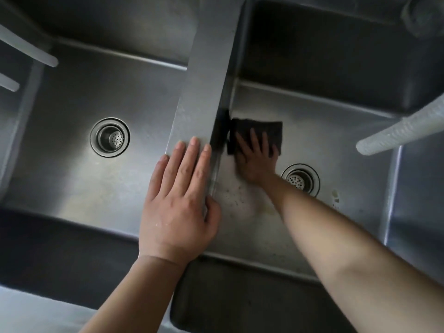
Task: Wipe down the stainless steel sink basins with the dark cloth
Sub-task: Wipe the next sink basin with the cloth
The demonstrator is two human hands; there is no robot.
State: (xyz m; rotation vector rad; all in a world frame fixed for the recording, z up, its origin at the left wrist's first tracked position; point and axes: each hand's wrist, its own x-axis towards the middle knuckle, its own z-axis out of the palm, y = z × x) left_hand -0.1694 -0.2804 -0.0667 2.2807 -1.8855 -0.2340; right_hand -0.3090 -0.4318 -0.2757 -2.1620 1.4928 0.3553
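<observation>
Flat-fingered, the right hand (255,157) presses the dark cloth (255,135) down on the floor of the right basin (324,131); its fingers are spread and straight on top of the fabric, not curled round it. The cloth lies against the foot of the divider wall, its left edge touching that wall, up and to the left of the right drain strainer (300,180). Pale residue and small dark specks mark the basin floor just below the wrist. The left hand (179,200) lies palm down on the steel divider (206,80) between the two basins, fingers straight and close together, thumb hooked over the divider's right edge; it holds nothing. In the left basin (72,164) sits a second drain strainer (110,137). A ribbed pale hose (403,128) reaches in over the right basin from the right, and two pale tubes (28,50) enter at the upper left.
</observation>
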